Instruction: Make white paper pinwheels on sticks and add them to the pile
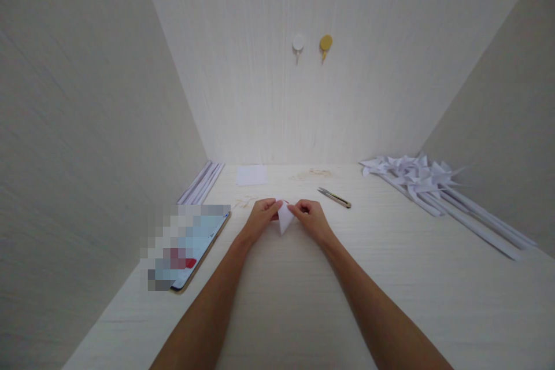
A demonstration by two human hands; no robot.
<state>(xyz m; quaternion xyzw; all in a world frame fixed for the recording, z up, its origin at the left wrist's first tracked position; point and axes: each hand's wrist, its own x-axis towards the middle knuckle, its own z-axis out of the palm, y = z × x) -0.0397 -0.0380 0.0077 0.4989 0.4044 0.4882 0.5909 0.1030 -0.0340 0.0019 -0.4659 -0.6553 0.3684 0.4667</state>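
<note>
A small folded piece of white paper (pixel 284 219) is held up between both hands, one pointed corner aimed down toward me. My left hand (pixel 262 217) pinches its left side between thumb and fingers. On the other side, my right hand (pixel 310 215) grips the paper's upper right edge with thumb and forefinger. Part of the folds is covered by the fingers. Beyond my right hand lie thread snips (pixel 336 198), their blades pointing to the far left. A stack of white paper sheets (pixel 252 174) rests behind my left hand.
White paper pinwheels (pixel 420 176) on long paper sticks (pixel 481 225) are heaped at the right. Several rolled paper sticks (pixel 203 182) lie at the far left, behind a phone (pixel 203 251), partly pixelated. A white hook (pixel 298 43) and a yellow hook (pixel 325 44) are on the back wall.
</note>
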